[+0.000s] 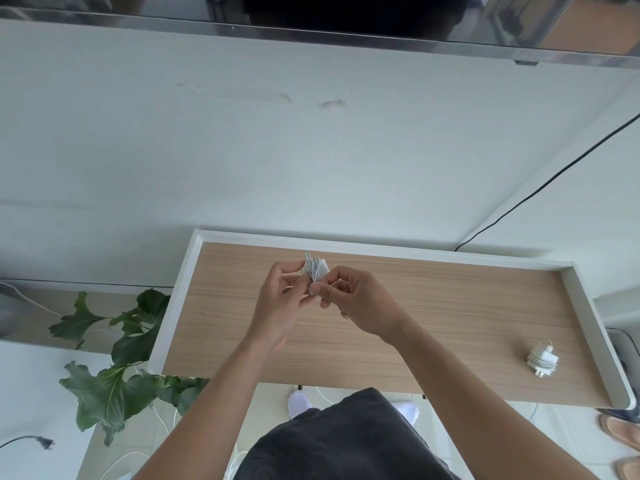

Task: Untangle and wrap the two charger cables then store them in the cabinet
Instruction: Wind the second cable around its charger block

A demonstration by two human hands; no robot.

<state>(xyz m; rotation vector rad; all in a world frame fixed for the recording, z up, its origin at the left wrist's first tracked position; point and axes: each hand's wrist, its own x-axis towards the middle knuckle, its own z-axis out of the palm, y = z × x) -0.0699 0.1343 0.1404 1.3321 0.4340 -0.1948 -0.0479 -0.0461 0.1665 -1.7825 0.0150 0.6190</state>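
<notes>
Both hands' grip pinches one wrapped white charger [313, 271].

I'm standing at home, in a living room by the look of it: a wood-topped bench [433, 306] with a white raised rim against a plain white wall [311, 150], a leafy houseplant [114, 358] on the left, tiled floor [34, 393], and slippers [620, 431] near right.
</notes>
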